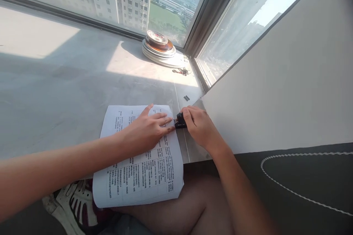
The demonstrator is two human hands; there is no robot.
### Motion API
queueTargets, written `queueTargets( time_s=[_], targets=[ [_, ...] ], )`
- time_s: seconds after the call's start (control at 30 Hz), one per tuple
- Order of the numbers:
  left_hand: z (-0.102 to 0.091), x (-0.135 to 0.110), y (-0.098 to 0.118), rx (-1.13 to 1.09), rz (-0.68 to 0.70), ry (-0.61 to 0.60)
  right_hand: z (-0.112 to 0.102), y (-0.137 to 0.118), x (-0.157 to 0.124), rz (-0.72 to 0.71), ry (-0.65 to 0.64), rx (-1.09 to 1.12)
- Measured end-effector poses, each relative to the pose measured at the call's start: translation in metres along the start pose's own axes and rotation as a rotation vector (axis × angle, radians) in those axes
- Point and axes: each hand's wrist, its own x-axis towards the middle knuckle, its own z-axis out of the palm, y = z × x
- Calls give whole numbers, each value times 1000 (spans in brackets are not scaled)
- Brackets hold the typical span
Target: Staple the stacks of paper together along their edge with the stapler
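A stack of printed paper (pixel 143 176) lies partly on the grey stone sill, its near end hanging over the edge above my legs. My left hand (pixel 151 126) rests flat on the sheets with fingers spread, the fingertips close to the right edge. My right hand (pixel 197 125) is wrapped round a black stapler (pixel 180 120), whose front end meets the paper's right edge beside my left fingertips. Whether the paper sits between the stapler's jaws I cannot tell. Two short strips of staples (pixel 186 98) lie on the sill just beyond my right hand.
Stacked plates or round lids (pixel 158 49) stand in the far window corner, with a small beaded string (pixel 180 71) in front. A white wall (pixel 275 91) rises close on the right. The sill (pixel 68 91) stretches left along the window. A shoe (pixel 79 202) is below the edge.
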Motion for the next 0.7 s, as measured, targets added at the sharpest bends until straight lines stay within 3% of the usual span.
queueTargets(
  time_s=[0.7],
  targets=[
    [-1,1,1,-49,-35,14,8,-7,2,13,18,-165]
  ],
)
